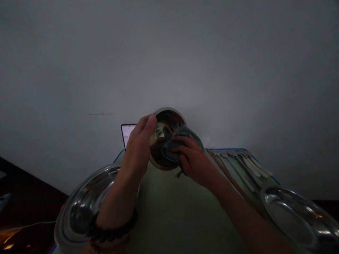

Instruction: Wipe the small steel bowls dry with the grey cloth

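Note:
My left hand [139,148] grips the rim of a shiny steel bowl [164,128], which is tilted with its inside facing me above the table. My right hand [192,158] is closed on a grey-blue cloth [176,143] and presses it into the bowl's inside at the right. A dark bead bracelet [111,231] circles my left wrist.
A large steel plate [79,208] lies at the left under my left forearm, and another steel plate [299,218] at the right. Several spoons and chopsticks [241,167] lie in a row on the pale table [174,215]. A lit phone [128,134] stands against the wall behind.

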Motion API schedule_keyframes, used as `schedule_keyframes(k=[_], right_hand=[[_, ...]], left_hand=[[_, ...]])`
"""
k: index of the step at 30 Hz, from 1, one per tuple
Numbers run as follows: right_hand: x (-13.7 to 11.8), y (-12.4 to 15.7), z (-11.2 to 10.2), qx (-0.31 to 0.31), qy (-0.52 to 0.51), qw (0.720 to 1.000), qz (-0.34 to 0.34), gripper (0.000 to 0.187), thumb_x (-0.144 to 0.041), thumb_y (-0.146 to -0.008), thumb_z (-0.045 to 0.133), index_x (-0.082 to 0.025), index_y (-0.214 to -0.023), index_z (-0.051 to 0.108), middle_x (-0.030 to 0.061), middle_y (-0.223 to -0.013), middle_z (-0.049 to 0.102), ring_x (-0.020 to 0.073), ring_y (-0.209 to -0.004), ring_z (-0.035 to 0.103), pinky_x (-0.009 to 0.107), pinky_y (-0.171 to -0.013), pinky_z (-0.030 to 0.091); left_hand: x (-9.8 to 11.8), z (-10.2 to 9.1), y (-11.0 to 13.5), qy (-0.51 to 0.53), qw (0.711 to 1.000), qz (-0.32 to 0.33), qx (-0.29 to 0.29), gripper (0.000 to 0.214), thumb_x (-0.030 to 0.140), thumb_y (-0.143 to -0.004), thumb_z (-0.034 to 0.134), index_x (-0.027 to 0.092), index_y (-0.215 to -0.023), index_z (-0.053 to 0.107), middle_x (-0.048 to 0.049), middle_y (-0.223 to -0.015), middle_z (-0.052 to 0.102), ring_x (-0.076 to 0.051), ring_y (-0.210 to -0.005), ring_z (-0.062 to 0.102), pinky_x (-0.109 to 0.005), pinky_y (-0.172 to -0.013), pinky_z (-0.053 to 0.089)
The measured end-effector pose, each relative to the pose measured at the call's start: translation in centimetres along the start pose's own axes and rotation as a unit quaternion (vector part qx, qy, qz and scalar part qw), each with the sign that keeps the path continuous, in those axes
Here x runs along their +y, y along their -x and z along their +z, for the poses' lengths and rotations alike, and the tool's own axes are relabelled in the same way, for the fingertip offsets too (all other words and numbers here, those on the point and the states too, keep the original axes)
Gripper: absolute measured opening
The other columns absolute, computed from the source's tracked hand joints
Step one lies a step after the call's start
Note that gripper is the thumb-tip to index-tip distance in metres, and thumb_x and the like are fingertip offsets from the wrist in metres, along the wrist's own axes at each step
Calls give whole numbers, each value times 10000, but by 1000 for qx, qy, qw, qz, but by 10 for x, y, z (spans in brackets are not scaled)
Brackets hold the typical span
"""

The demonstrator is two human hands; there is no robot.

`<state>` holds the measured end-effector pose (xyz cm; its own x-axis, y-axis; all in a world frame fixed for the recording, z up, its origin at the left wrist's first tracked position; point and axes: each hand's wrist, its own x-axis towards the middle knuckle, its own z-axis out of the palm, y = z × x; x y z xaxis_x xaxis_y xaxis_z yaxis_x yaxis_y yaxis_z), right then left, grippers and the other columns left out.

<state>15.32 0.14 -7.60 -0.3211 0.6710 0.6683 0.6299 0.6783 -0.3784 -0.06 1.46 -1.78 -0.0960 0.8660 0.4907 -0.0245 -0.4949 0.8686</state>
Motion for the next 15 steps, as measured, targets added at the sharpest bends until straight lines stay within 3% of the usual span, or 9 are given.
schedule_keyframes(k=[3, 7, 11, 13, 15], right_hand=[[1, -1, 3, 63, -12, 997, 54, 347, -102, -807, 428, -168, -1122, 556, 130, -1264, 449, 221, -1211, 444, 450, -1077, 349], [6, -1, 9, 166, -10, 971, 169, 472, -274, -780, 585, -120, -1207, 453, 194, -1256, 386, 290, -1191, 437, 504, -1037, 372], [18, 0, 17, 151, -87, 955, 240, 633, -429, -792, 557, -101, -1291, 349, 215, -1231, 480, 310, -1160, 507, 505, -948, 447], [26, 1, 18, 143, -104, 955, 239, 602, -463, -803, 529, -148, -1286, 356, 181, -1172, 555, 296, -1107, 556, 482, -878, 491], [35, 2, 17, 136, -104, 966, 196, 547, -475, -812, 510, -173, -1250, 380, 155, -1099, 603, 275, -1009, 607, 446, -782, 526]], left_hand=[[-1, 2, -1, -35, 999, 2, 16, 390, 528, -817, 525, 226, -1024, 661, -34, -1032, 663, -216, -978, 589, -299, -785, 487], [6, 6, 2, -74, 997, 2, 31, 401, 534, -829, 509, 233, -1057, 644, -28, -1037, 666, -212, -981, 588, -304, -830, 455], [11, 21, 16, -73, 997, 31, -3, 382, 482, -873, 468, 225, -1123, 600, -34, -1096, 647, -203, -1012, 580, -298, -860, 440], [9, 32, 25, -83, 995, 58, -19, 383, 448, -893, 450, 210, -1175, 552, -52, -1200, 596, -199, -1082, 549, -299, -924, 413], [5, 42, 34, -100, 989, 91, -50, 405, 428, -901, 443, 193, -1227, 494, -80, -1294, 524, -208, -1181, 484, -318, -995, 368]])
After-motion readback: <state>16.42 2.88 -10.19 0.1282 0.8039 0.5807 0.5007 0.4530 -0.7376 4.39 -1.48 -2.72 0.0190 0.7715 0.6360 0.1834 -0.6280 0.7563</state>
